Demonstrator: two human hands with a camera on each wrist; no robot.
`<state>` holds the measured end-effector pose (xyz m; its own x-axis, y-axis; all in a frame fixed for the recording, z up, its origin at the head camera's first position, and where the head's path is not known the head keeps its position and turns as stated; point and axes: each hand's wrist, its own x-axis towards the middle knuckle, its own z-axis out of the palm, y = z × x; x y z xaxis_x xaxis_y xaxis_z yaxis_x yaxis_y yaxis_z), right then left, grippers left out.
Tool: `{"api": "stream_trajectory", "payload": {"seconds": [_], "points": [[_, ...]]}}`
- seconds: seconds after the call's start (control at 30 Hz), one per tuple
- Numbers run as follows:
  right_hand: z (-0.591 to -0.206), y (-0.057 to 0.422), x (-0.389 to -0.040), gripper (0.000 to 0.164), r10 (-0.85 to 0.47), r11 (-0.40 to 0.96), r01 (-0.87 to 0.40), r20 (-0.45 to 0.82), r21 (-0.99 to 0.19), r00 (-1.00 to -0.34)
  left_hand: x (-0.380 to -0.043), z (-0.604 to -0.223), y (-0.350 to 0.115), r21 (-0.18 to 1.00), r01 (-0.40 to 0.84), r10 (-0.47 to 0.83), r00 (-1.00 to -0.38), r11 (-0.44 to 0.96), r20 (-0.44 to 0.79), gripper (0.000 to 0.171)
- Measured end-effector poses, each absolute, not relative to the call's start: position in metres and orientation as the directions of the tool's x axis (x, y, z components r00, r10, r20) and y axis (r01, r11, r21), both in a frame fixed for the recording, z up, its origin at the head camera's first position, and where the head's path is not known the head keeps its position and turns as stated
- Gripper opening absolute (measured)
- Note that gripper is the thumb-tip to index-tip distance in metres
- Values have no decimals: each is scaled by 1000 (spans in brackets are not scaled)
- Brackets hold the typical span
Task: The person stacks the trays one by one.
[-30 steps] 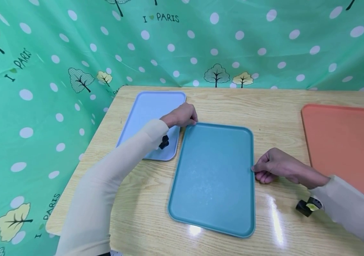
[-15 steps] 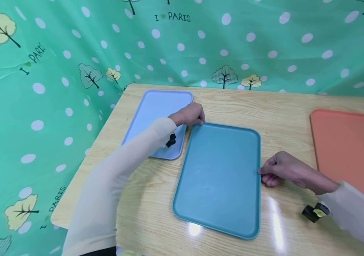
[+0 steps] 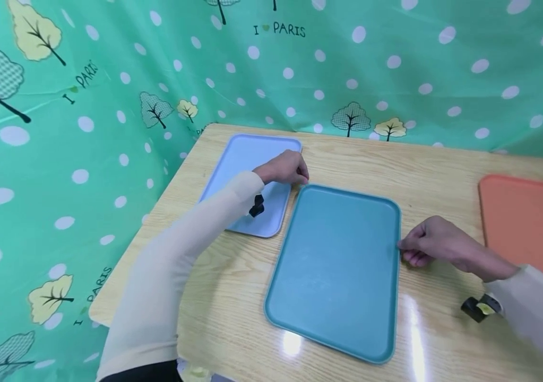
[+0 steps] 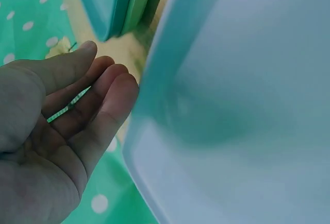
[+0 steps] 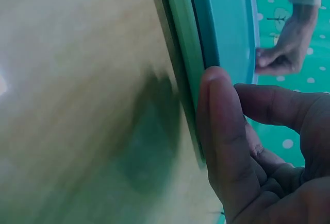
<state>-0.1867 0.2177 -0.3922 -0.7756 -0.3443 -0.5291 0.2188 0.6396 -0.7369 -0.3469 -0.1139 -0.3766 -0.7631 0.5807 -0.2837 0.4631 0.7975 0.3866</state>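
A teal tray (image 3: pixel 338 270) lies on the wooden table in the middle of the head view, turned slightly askew. My left hand (image 3: pixel 286 167) is just off its far left corner, over the edge of the light blue tray (image 3: pixel 271 212). In the left wrist view, the thumb and fingers of the left hand (image 4: pixel 72 116) are apart with nothing between them. My right hand (image 3: pixel 436 241) is at the teal tray's right edge, where thumb and index finger pinch the rim. In the right wrist view a green band (image 5: pixel 185 44) runs under that rim.
An orange tray (image 3: pixel 534 217) lies at the right, cut off by the view. Bare wooden table (image 3: pixel 376 162) shows between it and the other trays. A green polka-dot cloth (image 3: pixel 338 63) hangs behind and along the left side of the table.
The head view has turned left, so everything sits farther right. My left hand has come away from the teal tray's corner. My right hand stays at its right edge.
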Motion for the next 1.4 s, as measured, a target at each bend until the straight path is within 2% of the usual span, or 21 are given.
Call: {"api": "stream_trajectory", "payload": {"seconds": [0.23,0.6,0.83,1.2,1.4], "points": [[-379,210,-212,25,-345,663,174,-503,-728,-792,-353,-373,-141,389,393,509,-819,833,-263,15],[-354,149,-256,30,-375,631,91,-406,-770,-834,-357,-370,-206,363,209,316,-910,908,-267,19],[-347,109,-282,33,-373,616,103,-404,-781,-835,-358,-370,-246,351,137,244,-928,926,-283,22],[-366,58,-312,35,-379,539,175,-423,-824,-823,-354,-371,-285,351,31,146,-941,936,-305,23],[-373,38,-323,34,-372,530,196,-434,-825,-821,-355,-372,-302,343,37,134,-955,939,-264,21]]}}
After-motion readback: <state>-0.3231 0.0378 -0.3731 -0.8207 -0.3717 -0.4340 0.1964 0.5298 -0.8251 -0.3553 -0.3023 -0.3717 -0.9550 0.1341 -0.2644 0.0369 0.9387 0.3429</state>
